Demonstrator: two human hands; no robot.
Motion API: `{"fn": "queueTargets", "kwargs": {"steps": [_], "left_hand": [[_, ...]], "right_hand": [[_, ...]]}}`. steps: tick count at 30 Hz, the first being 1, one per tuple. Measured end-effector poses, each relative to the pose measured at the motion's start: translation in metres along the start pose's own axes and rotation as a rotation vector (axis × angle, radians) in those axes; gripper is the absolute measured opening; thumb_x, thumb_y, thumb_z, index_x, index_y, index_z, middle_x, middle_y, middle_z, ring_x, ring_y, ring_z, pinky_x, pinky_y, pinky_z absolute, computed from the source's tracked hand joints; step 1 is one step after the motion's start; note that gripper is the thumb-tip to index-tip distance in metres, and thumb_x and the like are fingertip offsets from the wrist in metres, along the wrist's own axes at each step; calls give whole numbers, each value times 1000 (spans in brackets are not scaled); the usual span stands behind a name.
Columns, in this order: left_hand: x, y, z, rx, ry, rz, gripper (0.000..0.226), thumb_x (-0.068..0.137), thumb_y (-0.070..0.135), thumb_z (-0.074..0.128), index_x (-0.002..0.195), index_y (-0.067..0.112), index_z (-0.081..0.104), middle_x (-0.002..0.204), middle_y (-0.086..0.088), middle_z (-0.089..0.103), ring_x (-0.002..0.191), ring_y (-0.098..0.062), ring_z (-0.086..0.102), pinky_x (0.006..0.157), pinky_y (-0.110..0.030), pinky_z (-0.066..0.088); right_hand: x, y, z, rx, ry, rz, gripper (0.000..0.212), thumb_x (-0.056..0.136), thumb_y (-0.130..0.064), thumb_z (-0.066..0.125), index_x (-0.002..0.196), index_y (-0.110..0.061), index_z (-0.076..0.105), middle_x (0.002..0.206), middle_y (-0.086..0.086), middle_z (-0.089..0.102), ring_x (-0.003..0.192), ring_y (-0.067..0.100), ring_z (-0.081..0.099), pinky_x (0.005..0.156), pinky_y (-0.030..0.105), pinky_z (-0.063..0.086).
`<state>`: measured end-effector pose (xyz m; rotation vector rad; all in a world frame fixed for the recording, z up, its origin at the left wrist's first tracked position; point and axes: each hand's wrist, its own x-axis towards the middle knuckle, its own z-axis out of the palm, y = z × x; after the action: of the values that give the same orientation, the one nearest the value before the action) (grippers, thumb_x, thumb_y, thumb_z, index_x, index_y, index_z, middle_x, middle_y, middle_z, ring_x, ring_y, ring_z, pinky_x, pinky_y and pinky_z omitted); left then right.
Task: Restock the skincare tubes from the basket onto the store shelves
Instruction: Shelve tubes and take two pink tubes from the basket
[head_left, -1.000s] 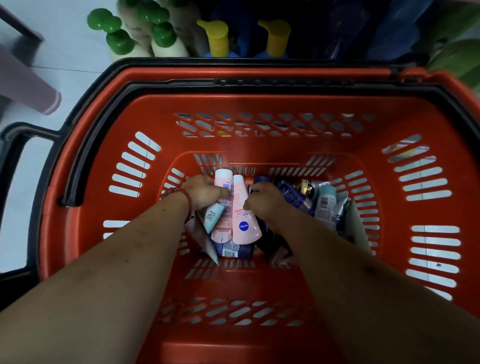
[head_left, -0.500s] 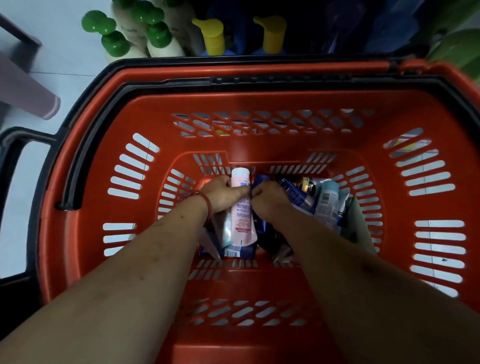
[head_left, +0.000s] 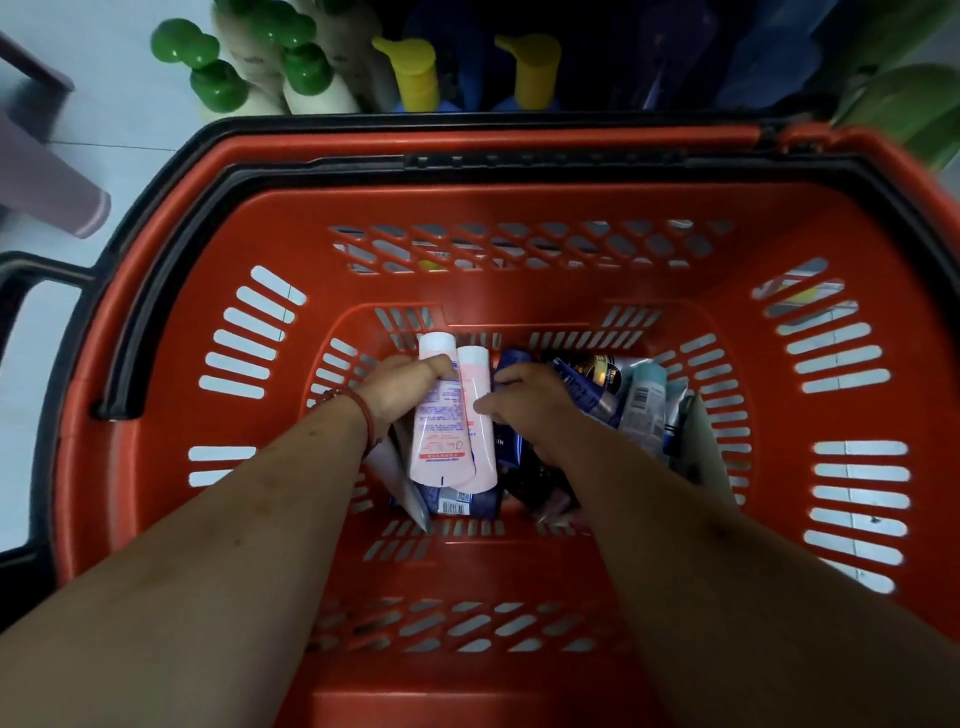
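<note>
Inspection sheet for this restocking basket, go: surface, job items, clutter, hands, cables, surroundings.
Surface: red slotted basket, black handles down along its rim.
Job's things: two pink tubes side by side, white caps pointing away from the person; heap of other tubes under and right of them.
Clutter: pale flat sheet at the heap's right, unidentified.
Hands: left hand grips the pink tubes, thumb across the left one; right hand curled, thumb against the right one, grip unclear.
Cables: nothing seen.
Surroundings: green-capped bottles and yellow-capped bottles beyond the basket; pale floor.
</note>
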<state>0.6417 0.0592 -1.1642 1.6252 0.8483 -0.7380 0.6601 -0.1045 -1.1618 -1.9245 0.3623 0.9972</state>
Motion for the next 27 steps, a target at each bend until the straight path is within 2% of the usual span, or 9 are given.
{"fn": "queueTargets", "kwargs": {"steps": [2,4,9,14,15,17,19,23,27], "left_hand": [[-5,2,-3,-63,-24,-28,36,71,36,70,95,10,75,93,-13,78,84,-30,73,92,-45,55],[-10,3,-2,-129,-67,-46,44,67,38,71,100,8,73,100,-16,77,88,-31,72,95,-47,54],[-22,13,2,-217,-143,-31,65,72,36,75,125,1,65,123,-20,70,109,-34,69,101,-48,52],[-55,31,0,-194,-257,-83,66,79,41,77,129,0,62,127,-26,65,117,-44,63,104,-61,47],[-64,36,-1,-182,-308,-87,65,79,44,77,125,1,64,122,-28,66,113,-45,65,102,-61,48],[-86,54,-3,-168,-328,-22,43,88,42,70,106,3,65,94,-22,72,82,-35,72,85,-46,59],[-112,72,-9,-134,-326,41,30,93,37,66,96,8,60,74,-14,70,65,-29,69,72,-40,57],[-171,111,-29,-57,-281,113,24,94,29,63,91,7,56,67,-12,64,66,-29,66,81,-44,56],[-228,147,-56,-163,-283,203,31,95,31,52,98,1,60,80,-17,66,68,-32,64,75,-44,57]], "right_hand": [[2,-1,1,92,-33,31,19,80,0,75,74,-16,65,104,16,73,100,32,70,96,50,55],[2,-2,2,132,-63,44,9,81,-7,75,87,-9,69,106,16,74,99,31,70,95,48,56],[-9,-6,-13,314,-64,68,19,92,-28,70,101,-11,70,98,13,77,94,34,74,90,52,58],[-32,-19,-36,416,-104,85,32,94,-33,68,108,-5,66,94,18,76,81,35,74,81,53,61],[-39,-23,-40,417,-105,83,36,94,-35,68,112,-4,66,95,18,76,80,34,73,77,49,61],[-55,-33,-48,410,-130,62,42,94,-37,66,118,-3,65,99,18,75,81,33,73,74,45,61],[-76,-46,-59,428,-153,23,44,95,-35,65,121,0,62,103,22,74,80,36,73,74,48,60],[-136,-78,-85,386,-161,-74,35,96,-27,64,116,2,63,86,19,76,67,32,72,64,41,59],[-197,-107,-118,323,-159,-191,20,94,-12,57,106,3,62,73,16,73,62,29,70,59,35,58]]}}
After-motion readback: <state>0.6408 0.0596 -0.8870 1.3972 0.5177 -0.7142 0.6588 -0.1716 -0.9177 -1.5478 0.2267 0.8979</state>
